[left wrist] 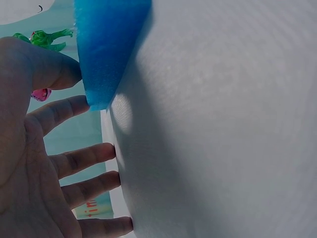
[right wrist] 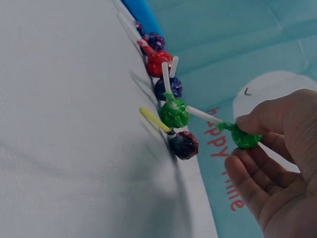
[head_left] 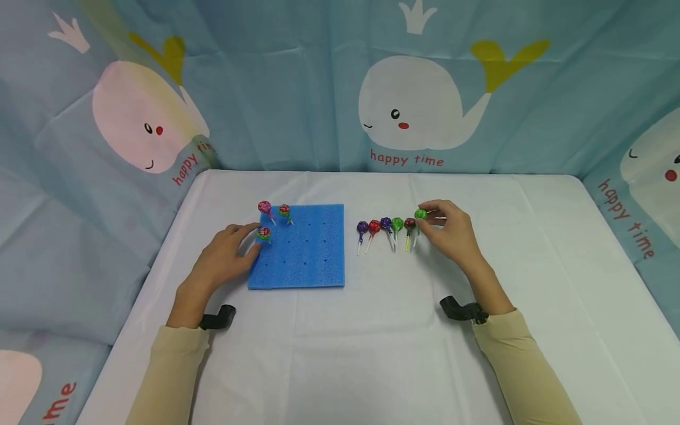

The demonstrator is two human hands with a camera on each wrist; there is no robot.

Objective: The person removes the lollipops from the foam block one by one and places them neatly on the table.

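Observation:
My right hand [head_left: 448, 227] pinches a green-wrapped lollipop [right wrist: 246, 139] by its head between thumb and fingers, its white stick pointing left in the right wrist view. That lollipop is raised off the table beside a row of several others, the nearest being a dark red one with a yellow stick [right wrist: 184, 145]. At the left edge of a blue foam board [head_left: 313, 277], my left hand [head_left: 223, 254] touches the side with thumb and forefinger, its other fingers spread. Three lollipops stand in the board; one red and green lollipop [head_left: 263, 234] is between that thumb and forefinger in the head view.
The row also holds a green lollipop [head_left: 397, 224], a red one [head_left: 374, 226] and purple ones, sticks toward me. Small holes dot the board. Whale-printed curtains [head_left: 297, 118] hang behind and beside the white table [head_left: 340, 354].

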